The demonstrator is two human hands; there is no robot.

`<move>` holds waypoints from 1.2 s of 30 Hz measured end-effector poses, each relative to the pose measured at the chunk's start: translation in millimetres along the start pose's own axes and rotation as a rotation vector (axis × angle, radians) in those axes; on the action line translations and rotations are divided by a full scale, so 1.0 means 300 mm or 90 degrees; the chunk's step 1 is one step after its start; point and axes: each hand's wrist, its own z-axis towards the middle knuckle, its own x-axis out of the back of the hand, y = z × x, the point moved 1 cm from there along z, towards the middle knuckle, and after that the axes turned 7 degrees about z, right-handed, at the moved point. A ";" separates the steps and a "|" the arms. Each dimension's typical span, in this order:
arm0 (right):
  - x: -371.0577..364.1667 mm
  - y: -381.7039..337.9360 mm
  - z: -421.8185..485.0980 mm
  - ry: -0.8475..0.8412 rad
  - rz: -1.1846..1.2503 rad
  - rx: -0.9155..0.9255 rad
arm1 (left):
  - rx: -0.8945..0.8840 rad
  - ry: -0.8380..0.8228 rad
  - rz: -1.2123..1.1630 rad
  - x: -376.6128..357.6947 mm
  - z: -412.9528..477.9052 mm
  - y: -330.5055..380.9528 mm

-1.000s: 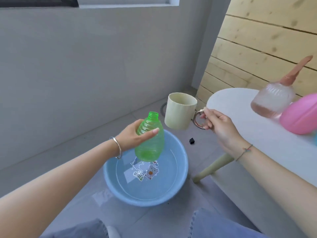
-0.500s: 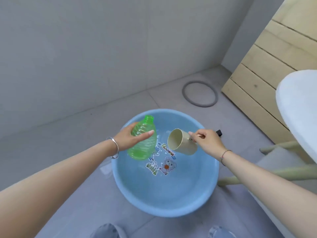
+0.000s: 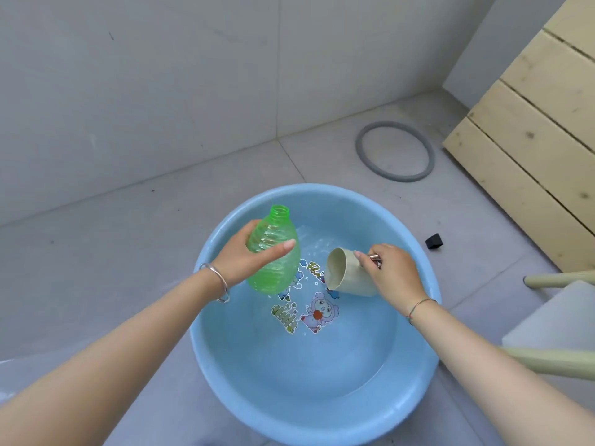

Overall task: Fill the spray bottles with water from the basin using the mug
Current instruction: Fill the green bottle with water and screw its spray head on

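Scooping stage: your mug meets the water while the green bottle waits, apparently empty.

As far as this view shows, no filling is done yet. The green spray bottle [image 3: 273,252] has its spray head off and no water is visible inside, so the scoop, the pour and any further bottles all remain. Your left hand [image 3: 248,262] wraps the bottle's upper body, thumb laid across the front, and holds it tilted with the open neck pointing far, above the far-left part of the blue basin [image 3: 225,365]. Your right hand [image 3: 391,272] reaches in from the right, fingers pinching the metal handle of the beige mug [image 3: 344,276]. The mug lies tipped on its side, mouth facing left and lower rim at the water surface, just right of the bottle. Both forearms stretch forward over the basin's near rim.
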 end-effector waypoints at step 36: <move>0.278 -0.146 -0.139 0.042 0.568 -0.115 | -0.103 -0.004 0.161 -0.018 -0.055 -0.020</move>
